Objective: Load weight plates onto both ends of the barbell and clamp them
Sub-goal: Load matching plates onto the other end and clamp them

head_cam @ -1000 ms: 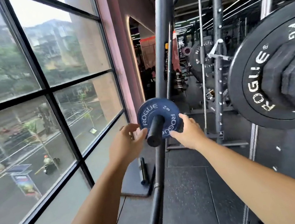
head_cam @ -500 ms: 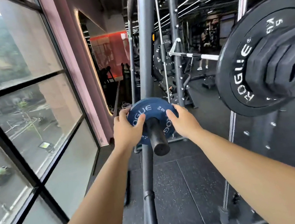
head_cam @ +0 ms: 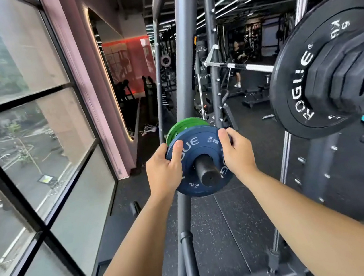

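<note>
While hands (head_cam: 161, 171) grip, plate (head_cam: 201, 149) sits between.

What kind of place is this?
Most likely a gym: the left hand and right hand grip a blue plate on a barbell, a big black plate hangs to the right, and steel racks stand behind.

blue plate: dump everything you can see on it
The blue plate is a small round disc, matte and rubber-like, with white 2 KG marks and partly covered ROGUE lettering. It sits on the black bar sleeve, whose end sticks out through its centre hole, face tilted toward the camera. The left hand and right hand grip its opposite rims, thumbs on the face. A green plate sits just behind it; whether they touch is unclear.
</note>
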